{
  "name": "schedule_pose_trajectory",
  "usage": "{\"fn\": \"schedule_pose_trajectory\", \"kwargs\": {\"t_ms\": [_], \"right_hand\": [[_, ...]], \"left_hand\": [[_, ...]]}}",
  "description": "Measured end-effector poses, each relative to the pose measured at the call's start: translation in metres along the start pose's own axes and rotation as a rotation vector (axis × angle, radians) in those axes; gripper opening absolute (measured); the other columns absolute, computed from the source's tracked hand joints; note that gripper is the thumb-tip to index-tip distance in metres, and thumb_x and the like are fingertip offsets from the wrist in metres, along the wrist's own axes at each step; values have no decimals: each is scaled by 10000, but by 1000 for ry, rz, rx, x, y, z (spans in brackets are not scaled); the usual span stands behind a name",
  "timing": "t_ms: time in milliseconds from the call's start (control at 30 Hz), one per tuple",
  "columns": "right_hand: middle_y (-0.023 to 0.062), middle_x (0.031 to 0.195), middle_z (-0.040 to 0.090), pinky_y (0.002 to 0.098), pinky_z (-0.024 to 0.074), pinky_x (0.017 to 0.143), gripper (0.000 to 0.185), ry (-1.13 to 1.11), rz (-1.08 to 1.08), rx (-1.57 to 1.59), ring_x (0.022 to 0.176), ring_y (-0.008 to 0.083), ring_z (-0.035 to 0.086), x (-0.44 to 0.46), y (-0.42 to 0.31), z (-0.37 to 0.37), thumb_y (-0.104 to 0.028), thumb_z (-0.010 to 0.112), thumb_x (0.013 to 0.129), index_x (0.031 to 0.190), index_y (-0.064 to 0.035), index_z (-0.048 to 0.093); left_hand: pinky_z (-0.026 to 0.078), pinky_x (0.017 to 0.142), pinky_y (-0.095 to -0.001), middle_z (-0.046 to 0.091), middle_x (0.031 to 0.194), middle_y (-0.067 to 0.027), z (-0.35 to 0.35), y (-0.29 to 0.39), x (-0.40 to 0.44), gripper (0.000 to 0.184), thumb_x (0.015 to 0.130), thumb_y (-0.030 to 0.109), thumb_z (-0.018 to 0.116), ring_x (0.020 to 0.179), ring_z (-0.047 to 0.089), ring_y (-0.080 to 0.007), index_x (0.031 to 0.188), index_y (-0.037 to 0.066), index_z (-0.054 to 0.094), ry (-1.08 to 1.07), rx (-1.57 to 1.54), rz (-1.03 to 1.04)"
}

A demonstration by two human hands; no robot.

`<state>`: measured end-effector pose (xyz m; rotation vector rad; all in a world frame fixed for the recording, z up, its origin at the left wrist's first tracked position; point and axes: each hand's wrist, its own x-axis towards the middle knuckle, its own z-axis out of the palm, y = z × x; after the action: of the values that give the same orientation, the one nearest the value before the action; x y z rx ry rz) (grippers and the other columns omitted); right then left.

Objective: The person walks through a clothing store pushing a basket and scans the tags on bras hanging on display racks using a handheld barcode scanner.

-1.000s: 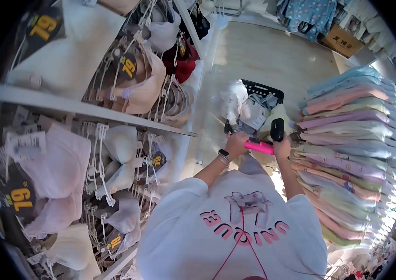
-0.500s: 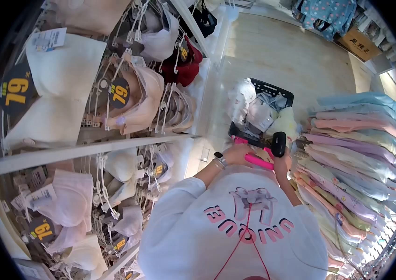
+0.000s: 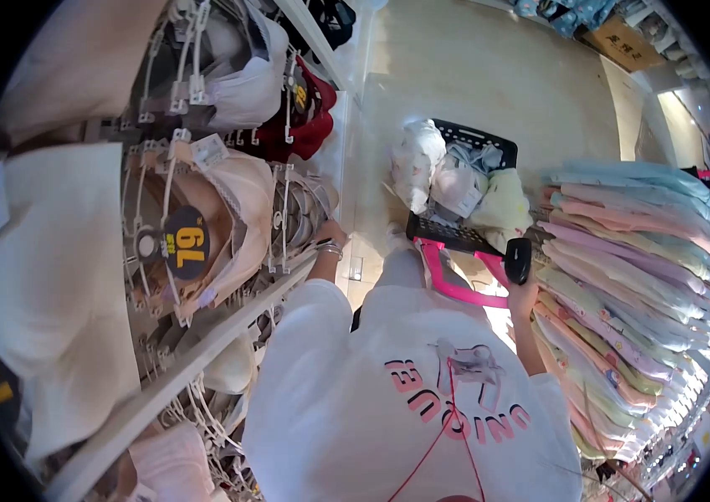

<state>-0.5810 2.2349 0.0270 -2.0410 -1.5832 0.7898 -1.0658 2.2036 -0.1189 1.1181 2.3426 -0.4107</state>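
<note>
My left hand (image 3: 330, 234) is at the hanging beige bras (image 3: 300, 205), beside the end of the white shelf edge; its fingers are mostly hidden. My right hand (image 3: 522, 293) is closed around a black handheld device (image 3: 518, 260), against the right side of a pink basket handle (image 3: 455, 293). In front of my legs, the black basket (image 3: 455, 236) contains a white bundle (image 3: 417, 163), pale grey clothing (image 3: 457, 188) and a pale yellow item (image 3: 501, 209).
Bras with round 79 price tags (image 3: 187, 243) hang in rows on the left, divided by a white shelf edge (image 3: 162, 393). Pastel garments (image 3: 622, 251) hang closely on the right. A cardboard box (image 3: 622, 43) stands at the back right, beyond the pale floor (image 3: 489, 75).
My left hand has left the pink handle and moved left to the hanging bras. My right hand still holds the black device. The view has shifted, with the left rack appearing closer.
</note>
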Motion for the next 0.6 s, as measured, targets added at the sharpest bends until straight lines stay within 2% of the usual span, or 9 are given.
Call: {"fn": "schedule_pose_trajectory", "kwargs": {"t_ms": [33, 133, 167, 267, 433, 533, 600], "right_hand": [[207, 833, 640, 399, 477, 712, 410, -15, 48, -26, 796, 351, 635, -2, -6, -3, -46, 678, 702, 1097, -21, 571], [201, 844, 645, 379, 476, 720, 418, 15, 110, 38, 805, 323, 645, -1, -11, -2, -35, 672, 704, 1109, -27, 571], [190, 862, 650, 361, 475, 728, 409, 20, 146, 44, 821, 292, 649, -2, -6, -1, -29, 669, 706, 1105, -32, 576], [179, 874, 652, 357, 474, 732, 403, 15, 139, 62, 824, 282, 645, -3, -9, -1, -34, 674, 709, 1101, -37, 581], [170, 873, 651, 359, 476, 731, 377, 20, 148, 16, 815, 287, 642, -3, -14, -2, -87, 688, 726, 1085, -41, 582], [182, 876, 652, 369, 477, 729, 366, 15, 145, 26, 826, 299, 646, -2, -6, -1, -106, 683, 737, 1082, -40, 583], [196, 878, 650, 378, 477, 727, 357, 45, 105, 17, 833, 316, 647, -3, -10, -2, -109, 675, 740, 1078, -40, 584]], "left_hand": [[509, 857, -433, 643, 1057, -189, 16, -10, 11, 401, 739, 285, 692, 978, 630, -331, 1052, 47, 614, -124, -15, 42], [507, 864, -443, 636, 1089, -193, 27, -15, 25, 308, 770, 227, 644, 1036, 614, -328, 1018, 45, 642, -120, -45, -27], [509, 859, -441, 640, 1079, -191, 26, -14, 26, 292, 776, 211, 629, 1030, 616, -332, 1019, 50, 644, -114, -58, -38], [513, 847, -439, 646, 1054, -194, 16, -16, 17, 266, 789, 175, 596, 1017, 617, -346, 1022, 58, 647, -99, -95, -70], [494, 855, -465, 629, 1048, -239, 13, -22, 19, 272, 793, 118, 549, 1013, 605, -381, 1033, 14, 627, -90, -257, 5], [466, 876, -482, 608, 1049, -284, 9, -21, 16, 286, 788, 73, 496, 1031, 580, -415, 1026, -29, 617, -146, -349, -42], [451, 891, -476, 602, 1059, -295, 6, -22, 9, 308, 775, 49, 471, 1041, 570, -426, 1032, -42, 613, -116, -469, 41]]}}
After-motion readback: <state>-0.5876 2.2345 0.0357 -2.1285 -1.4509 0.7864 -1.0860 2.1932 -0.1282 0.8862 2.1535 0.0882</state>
